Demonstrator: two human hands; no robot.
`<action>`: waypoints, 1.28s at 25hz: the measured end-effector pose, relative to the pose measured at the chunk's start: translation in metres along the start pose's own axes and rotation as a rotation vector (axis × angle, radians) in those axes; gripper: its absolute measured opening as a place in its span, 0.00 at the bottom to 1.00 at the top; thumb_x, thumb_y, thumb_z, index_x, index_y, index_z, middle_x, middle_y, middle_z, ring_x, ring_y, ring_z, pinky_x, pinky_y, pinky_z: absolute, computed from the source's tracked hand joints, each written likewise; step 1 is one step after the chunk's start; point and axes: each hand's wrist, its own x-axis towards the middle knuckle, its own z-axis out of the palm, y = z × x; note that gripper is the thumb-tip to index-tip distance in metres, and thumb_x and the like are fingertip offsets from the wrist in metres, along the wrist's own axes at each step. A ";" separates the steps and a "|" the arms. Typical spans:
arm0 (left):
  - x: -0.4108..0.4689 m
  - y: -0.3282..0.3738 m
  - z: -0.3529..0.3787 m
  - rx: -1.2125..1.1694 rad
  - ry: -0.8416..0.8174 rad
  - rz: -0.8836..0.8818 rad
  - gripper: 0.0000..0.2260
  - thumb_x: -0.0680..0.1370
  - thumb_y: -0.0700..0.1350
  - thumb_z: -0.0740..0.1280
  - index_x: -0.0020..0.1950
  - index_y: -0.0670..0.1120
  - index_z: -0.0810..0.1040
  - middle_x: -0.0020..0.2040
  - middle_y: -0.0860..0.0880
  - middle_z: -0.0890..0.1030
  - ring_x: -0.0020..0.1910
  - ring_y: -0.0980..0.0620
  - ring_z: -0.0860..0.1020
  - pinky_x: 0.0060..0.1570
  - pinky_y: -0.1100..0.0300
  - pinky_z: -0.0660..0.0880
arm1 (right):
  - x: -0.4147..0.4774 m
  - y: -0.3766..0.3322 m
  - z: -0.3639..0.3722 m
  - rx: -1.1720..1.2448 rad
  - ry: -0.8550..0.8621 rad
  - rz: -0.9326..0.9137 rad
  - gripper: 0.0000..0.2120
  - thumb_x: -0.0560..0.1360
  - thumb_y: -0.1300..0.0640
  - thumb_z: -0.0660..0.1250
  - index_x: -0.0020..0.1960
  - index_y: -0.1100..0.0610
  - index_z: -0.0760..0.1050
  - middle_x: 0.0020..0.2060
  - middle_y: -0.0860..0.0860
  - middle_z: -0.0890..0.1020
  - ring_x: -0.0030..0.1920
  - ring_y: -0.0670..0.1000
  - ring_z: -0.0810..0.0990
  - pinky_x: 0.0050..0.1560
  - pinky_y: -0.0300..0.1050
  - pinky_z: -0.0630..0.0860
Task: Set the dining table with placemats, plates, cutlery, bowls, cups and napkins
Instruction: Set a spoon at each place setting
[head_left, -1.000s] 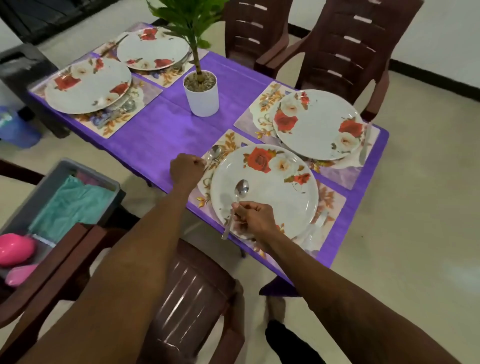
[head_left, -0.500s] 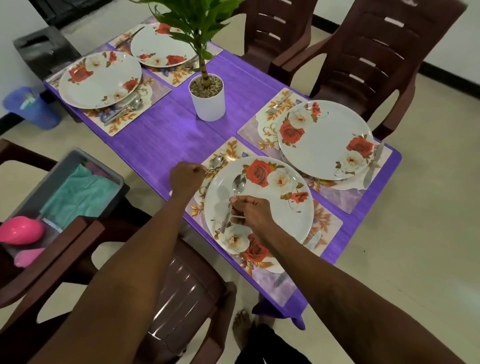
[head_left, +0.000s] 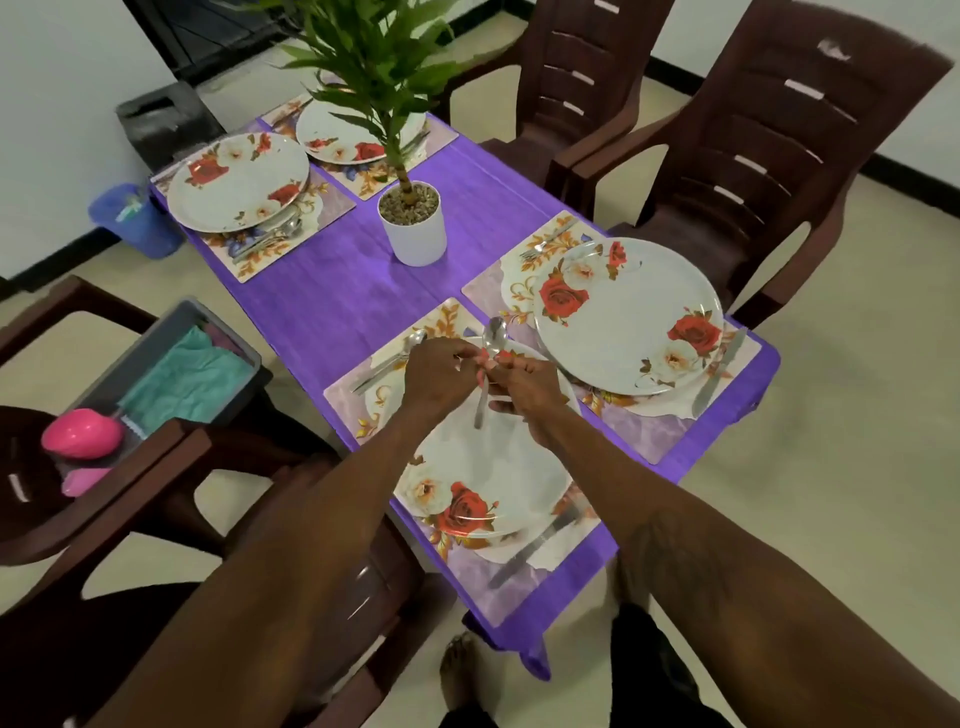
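Above the near plate's (head_left: 483, 467) twelve o'clock rim, left hand (head_left: 436, 379) and right hand (head_left: 524, 395) both pinch the spoon (head_left: 493, 335) mid-handle, bowl up, seemingly passing it leftward toward the other spoon (head_left: 410, 343) at ten o'clock.

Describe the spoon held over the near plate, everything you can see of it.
The spoon looks like polished silver metal: an oval bowl and a slim straight handle. It is held over the near plate, bowl away from the person, handle end pointing back toward them. The right hand and left hand both pinch it just below the bowl, hiding that stretch. Whether the handle tip touches the plate cannot be told.
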 end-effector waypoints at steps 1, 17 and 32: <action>0.002 0.012 0.011 -0.028 -0.003 -0.050 0.07 0.75 0.42 0.73 0.51 0.47 0.89 0.46 0.51 0.88 0.44 0.55 0.82 0.49 0.64 0.77 | 0.008 -0.005 -0.017 -0.029 -0.028 -0.012 0.07 0.77 0.54 0.75 0.50 0.58 0.86 0.44 0.56 0.88 0.47 0.59 0.87 0.43 0.50 0.84; 0.171 0.084 0.112 -0.510 0.277 -0.582 0.03 0.74 0.44 0.77 0.44 0.46 0.87 0.36 0.45 0.85 0.32 0.53 0.82 0.33 0.55 0.82 | 0.247 -0.149 -0.156 -1.048 -0.425 -0.566 0.08 0.79 0.55 0.70 0.51 0.56 0.87 0.47 0.52 0.88 0.51 0.51 0.84 0.53 0.46 0.76; 0.220 0.060 0.150 -0.211 0.395 -0.768 0.15 0.73 0.53 0.76 0.36 0.42 0.84 0.32 0.47 0.84 0.32 0.49 0.85 0.43 0.54 0.84 | 0.335 -0.158 -0.139 -1.412 -0.281 -0.785 0.09 0.78 0.50 0.71 0.57 0.42 0.86 0.54 0.46 0.85 0.59 0.55 0.78 0.59 0.56 0.74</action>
